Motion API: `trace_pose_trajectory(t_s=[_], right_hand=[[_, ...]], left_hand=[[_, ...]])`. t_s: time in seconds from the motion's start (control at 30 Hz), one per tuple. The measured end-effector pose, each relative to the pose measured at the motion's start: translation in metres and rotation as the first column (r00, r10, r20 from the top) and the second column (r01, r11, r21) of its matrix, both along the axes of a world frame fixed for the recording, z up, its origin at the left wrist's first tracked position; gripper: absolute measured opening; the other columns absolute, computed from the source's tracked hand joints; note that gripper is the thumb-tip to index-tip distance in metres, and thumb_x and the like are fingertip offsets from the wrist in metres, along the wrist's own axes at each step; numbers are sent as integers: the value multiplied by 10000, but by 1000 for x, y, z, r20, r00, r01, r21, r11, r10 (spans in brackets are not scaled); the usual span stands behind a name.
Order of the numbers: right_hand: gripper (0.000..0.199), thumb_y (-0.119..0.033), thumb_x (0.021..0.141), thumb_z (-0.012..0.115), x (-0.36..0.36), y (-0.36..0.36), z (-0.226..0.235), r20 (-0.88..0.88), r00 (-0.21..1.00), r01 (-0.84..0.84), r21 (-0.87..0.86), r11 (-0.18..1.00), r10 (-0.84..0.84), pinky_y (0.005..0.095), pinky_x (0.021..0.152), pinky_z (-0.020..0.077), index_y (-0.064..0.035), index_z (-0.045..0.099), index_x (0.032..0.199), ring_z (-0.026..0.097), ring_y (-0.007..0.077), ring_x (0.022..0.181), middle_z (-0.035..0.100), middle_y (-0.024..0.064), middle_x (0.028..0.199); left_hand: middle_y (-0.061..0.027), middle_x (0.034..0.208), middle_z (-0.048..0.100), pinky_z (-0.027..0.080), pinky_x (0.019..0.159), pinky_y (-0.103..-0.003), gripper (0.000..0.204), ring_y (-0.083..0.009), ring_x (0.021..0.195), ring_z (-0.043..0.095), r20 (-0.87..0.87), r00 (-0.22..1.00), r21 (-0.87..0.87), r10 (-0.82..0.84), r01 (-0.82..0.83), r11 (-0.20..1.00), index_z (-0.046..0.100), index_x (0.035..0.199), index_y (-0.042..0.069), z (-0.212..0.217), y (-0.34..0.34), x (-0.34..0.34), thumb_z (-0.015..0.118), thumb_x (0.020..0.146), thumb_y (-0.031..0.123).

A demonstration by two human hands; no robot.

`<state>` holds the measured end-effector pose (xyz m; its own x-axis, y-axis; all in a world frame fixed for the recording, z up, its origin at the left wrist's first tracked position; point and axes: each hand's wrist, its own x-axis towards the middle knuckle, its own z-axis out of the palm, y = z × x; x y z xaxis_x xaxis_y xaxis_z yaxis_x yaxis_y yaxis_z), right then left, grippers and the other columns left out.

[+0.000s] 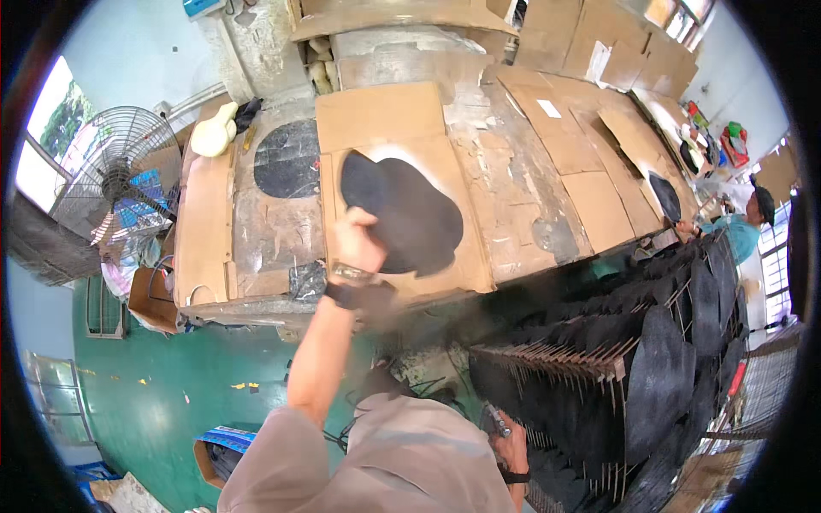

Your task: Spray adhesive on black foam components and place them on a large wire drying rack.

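Observation:
My left hand (359, 241) pinches the near-left edge of a flat black guitar-shaped panel (409, 212), which is partly smeared by motion. Beneath the panel lies an opened cardboard sheet (376, 111) with whitish overspray around the panel's outline. Low at my right side, my right hand (511, 445) is closed around a silver spray gun (496, 421). Close to that hand stands a rack of many similar black panels (658, 385), held on rows of thin rods (556, 361).
A round dark patch (287, 159) and a yellowish glove (214, 130) lie on the bench's left part. Beyond the bench's left end stands a large wire-caged fan (115, 184). At the far right, a co-worker (742, 232) reaches toward another black panel (664, 197). An open box (221, 457) sits on the green floor.

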<state>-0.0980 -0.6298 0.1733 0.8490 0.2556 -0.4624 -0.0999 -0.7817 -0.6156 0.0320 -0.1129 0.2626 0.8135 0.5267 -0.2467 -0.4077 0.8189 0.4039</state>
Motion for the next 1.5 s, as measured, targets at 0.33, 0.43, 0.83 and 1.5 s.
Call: trace_pose_trajectory(t_s=[0.33,0.43,0.83,1.5], right_hand=[[493,-18,803,664,39,68,97,42,999,-33,126,992,28,337,789,555,36,661,1293,761,288,908,740,261,1043],[587,52,762,523,48,88,127,-1,993,-112,192,975,114,305,776,553,59,620,1340,731,206,838,758,186,968],[500,71,861,576,54,151,205,-30,997,80,275,958,-75,276,820,536,77,598,1360,693,178,898,729,158,1039],[571,38,774,772,77,157,251,312,920,-296,156,942,237,315,775,534,28,632,1328,687,259,820,711,187,968]], left_hand=[[-122,1264,664,422,1100,-539,589,-350,1216,599,-253,876,112,410,-394,912,623,1251,33,-203,159,-189,554,669,95],[-107,1257,662,387,1127,-554,529,-336,1215,595,-388,816,9,429,-462,887,625,1250,68,-265,176,-214,580,727,135],[-108,1184,650,418,1006,-635,362,-264,1138,584,-662,609,120,437,-490,863,618,1234,89,-351,138,-205,706,889,156],[-125,1366,592,507,767,-422,698,-296,1103,619,-799,343,376,494,-357,855,501,1430,6,-306,139,-198,716,766,36]])
